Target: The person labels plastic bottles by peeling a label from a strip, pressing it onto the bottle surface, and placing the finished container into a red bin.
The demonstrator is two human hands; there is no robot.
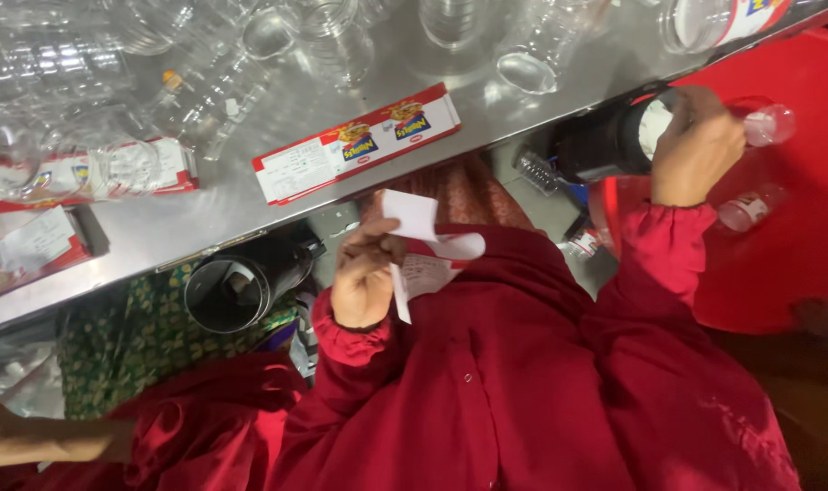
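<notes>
With the steel table edge [250,232] taken as the landmark, the scene is being read from left to right. Above the edge, flat red-and-white printed labels [357,143] are lying on the steel among clear plastic bottles [205,86]. Just below the edge, a black open-mouthed cylinder [236,289] is being kept beside green patterned cloth [114,336].

Right of that cylinder and below the edge, a white paper label [427,250] is being pinched by the left hand [364,277], fingers [382,238] closed on its upper part; its long axis is running upward and slightly left towards the table, and its free end is hanging to the right of the fingers.

Further right, past the end of the table edge and over a red tub [796,182], a clear bottle [767,125] is being gripped by the right hand [696,145], fingers wrapped round it, with its long axis lying nearly level and its neck pointing right, away from the label. A black roller [614,141] is sitting just left of that hand. The label is lying well apart from the bottle, down and to the left, and only the left hand is near it.
</notes>
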